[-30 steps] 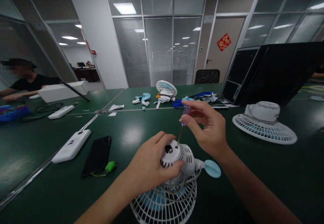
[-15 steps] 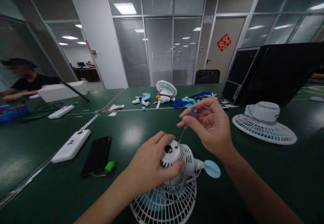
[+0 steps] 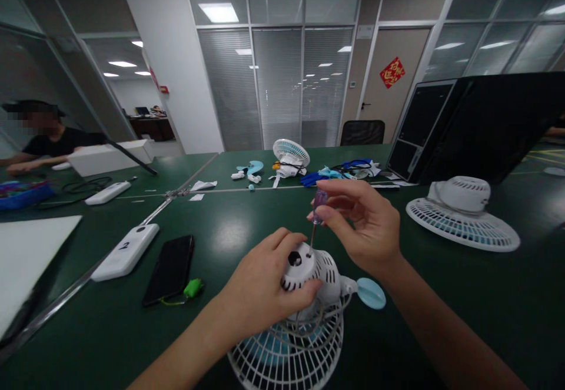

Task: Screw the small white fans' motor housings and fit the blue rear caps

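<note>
A white fan lies face down on the green table, its grille at the bottom of the view and its motor housing on top. My left hand grips the housing from the left, thumb in front and fingers behind. Between the thumb and fingers of my right hand is a screwdriver with a clear purple handle. Its shaft points down, and the tip meets a hole on the housing top, beside a larger round opening. A light-blue oval piece sticks out to the housing's right.
A black phone and a white device marked 2 lie to the left. Another white fan rests at right near a large black case. Blue gloves and a third fan sit farther back. A person sits at far left.
The screwdriver has swung more upright, and my right hand has shifted slightly left with it. A white flat panel has come into view at the left edge.
</note>
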`<move>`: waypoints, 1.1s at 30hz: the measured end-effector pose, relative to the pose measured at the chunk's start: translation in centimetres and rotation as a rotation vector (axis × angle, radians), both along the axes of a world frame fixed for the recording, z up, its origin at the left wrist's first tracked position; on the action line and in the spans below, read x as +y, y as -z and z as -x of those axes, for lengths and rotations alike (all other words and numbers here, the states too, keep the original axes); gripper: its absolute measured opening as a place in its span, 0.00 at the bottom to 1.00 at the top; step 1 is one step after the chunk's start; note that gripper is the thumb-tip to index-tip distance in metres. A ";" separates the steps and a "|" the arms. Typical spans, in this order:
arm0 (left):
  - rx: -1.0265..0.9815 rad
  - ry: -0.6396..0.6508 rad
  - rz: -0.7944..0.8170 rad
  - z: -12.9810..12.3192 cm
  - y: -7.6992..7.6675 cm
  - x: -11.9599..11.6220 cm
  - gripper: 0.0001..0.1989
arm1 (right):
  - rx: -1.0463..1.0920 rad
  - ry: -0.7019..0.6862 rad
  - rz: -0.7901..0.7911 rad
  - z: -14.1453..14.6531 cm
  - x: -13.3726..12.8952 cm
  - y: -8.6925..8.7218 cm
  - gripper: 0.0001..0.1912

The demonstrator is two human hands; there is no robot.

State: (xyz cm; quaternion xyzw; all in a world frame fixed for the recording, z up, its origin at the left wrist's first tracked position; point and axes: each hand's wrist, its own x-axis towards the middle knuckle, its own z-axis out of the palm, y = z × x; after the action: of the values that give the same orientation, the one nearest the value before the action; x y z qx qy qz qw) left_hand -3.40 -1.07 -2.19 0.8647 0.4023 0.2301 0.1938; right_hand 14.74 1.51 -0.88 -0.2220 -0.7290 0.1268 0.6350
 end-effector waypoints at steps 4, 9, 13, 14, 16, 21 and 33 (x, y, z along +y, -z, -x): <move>0.011 -0.002 0.003 0.0 -0.1 -0.1 0.22 | -0.034 0.089 -0.002 -0.2 -0.1 0.1 0.17; 0.008 -0.007 0.004 0.1 0.0 -0.2 0.23 | -0.057 -0.012 0.042 -0.2 0.0 0.3 0.18; 0.006 -0.005 -0.007 0.1 0.1 -0.1 0.22 | -0.055 -0.007 0.035 -0.3 0.3 0.4 0.18; 0.005 -0.004 -0.008 0.1 0.1 -0.1 0.22 | -0.059 -0.004 0.032 -0.3 0.3 0.4 0.18; 0.003 -0.003 -0.007 0.1 0.1 -0.1 0.23 | -0.073 -0.001 0.019 -0.4 0.3 0.2 0.18; -0.001 -0.003 -0.012 0.1 0.1 -0.1 0.23 | -0.102 0.048 -0.032 -0.5 0.2 -0.1 0.18; -0.004 0.003 0.003 -0.1 -0.1 -0.1 0.20 | -0.087 0.066 -0.015 -0.2 0.4 0.0 0.16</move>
State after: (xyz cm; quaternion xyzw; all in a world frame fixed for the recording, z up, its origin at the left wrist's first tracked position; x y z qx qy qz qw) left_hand -3.34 -1.20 -2.06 0.8644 0.4011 0.2310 0.1962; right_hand 14.94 1.89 -0.89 -0.2466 -0.7490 0.0906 0.6083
